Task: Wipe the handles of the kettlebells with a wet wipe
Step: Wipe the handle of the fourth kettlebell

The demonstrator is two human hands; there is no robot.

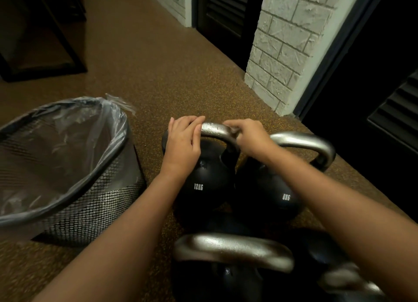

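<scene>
Your left hand (183, 138) rests flat-fingered and your right hand (246, 136) curls around the 12KG kettlebell's handle (214, 129), lying nine-to-three at twelve o'clock; no wipe visible.

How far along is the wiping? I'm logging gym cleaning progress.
In hand: both the left hand and right hand are on the 12KG kettlebell handle, which shows wet droplets. No wipe is visible. The neighbouring handle and nearest handle look untouched, probably left.
</scene>
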